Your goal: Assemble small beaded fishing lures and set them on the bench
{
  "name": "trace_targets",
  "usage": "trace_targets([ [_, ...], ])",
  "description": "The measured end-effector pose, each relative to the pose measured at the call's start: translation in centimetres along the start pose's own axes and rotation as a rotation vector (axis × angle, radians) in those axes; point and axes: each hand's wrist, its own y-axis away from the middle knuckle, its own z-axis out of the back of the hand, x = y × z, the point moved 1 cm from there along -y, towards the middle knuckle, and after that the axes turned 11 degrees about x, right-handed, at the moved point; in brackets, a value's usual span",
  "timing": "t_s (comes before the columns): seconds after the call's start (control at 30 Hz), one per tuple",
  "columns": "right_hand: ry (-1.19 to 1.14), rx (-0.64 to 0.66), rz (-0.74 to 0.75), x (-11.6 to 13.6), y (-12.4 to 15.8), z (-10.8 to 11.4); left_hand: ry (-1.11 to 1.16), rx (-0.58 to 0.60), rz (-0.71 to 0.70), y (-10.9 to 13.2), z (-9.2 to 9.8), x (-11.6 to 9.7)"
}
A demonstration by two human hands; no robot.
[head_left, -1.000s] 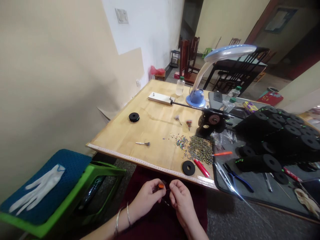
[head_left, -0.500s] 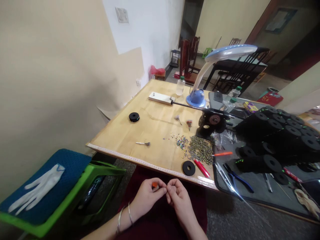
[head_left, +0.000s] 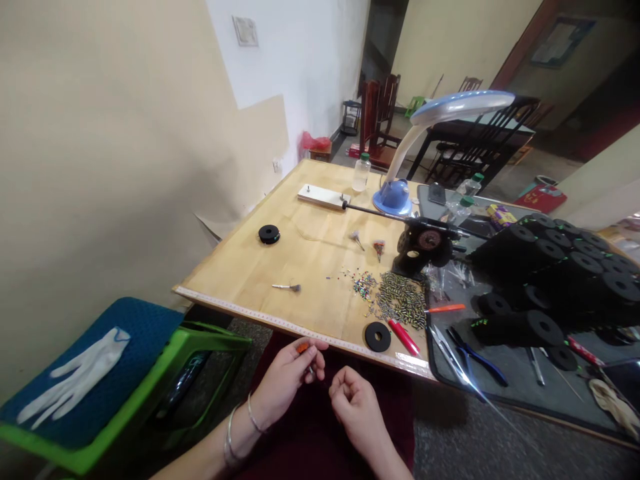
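Observation:
Just in front of the table's near edge, my left hand is closed around a small orange piece, which shows between thumb and forefinger; most of it is covered. My right hand hangs a little apart to the right with its fingers curled and pressed together. Whatever it pinches, if anything, is too small or hidden to make out. Nearest to both hands on the table lie a flat black foam ring and a red marker-like stick.
Small metallic pieces and coloured beads are heaped beyond the ring. A black winding device and a blue lamp stand farther back. Pliers and stacked black foam spools lie on the grey mat. A glove rests at left.
My hands, touching at the fingertips before, are now apart. The left has moved slightly up with the orange piece; the right has dropped slightly and curled more.

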Motion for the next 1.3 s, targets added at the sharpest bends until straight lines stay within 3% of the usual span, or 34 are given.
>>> trace_targets([
  [0.13, -0.066, -0.013, 0.008, 0.1, 0.0, 0.0, 0.174, -0.047, 0.009, -0.2, -0.1, 0.2],
  [0.3, -0.142, -0.010, 0.001, 0.0, -0.1, 0.0, 0.160, -0.108, -0.048, -0.3, 0.2, -0.1],
  [0.47, -0.251, -0.046, 0.012, -0.5, -0.1, 0.4, 0.123, -0.194, -0.116, -0.1, 1.9, -1.3],
  [0.6, -0.381, -0.072, 0.031, -0.5, 0.1, 0.5, -0.089, -0.055, -0.066, 0.4, 3.1, -1.8],
  [0.73, -0.434, -0.090, 0.022, -0.1, 0.2, 0.3, -0.229, 0.030, 0.031, 0.9, 2.9, -1.1],
  [0.83, -0.346, -0.103, 0.063, 0.1, 0.2, 0.3, -0.283, 0.023, 0.084, 1.3, 1.9, -0.4],
  [1.07, 0.215, -0.199, 0.242, -0.1, 0.6, 0.6, -0.295, 0.026, 0.025, 1.3, -0.7, -0.6],
  [1.3, 0.419, -0.158, 0.291, 0.3, 0.8, 0.6, -0.286, 0.025, 0.027, 0.3, -0.5, -0.7],
])
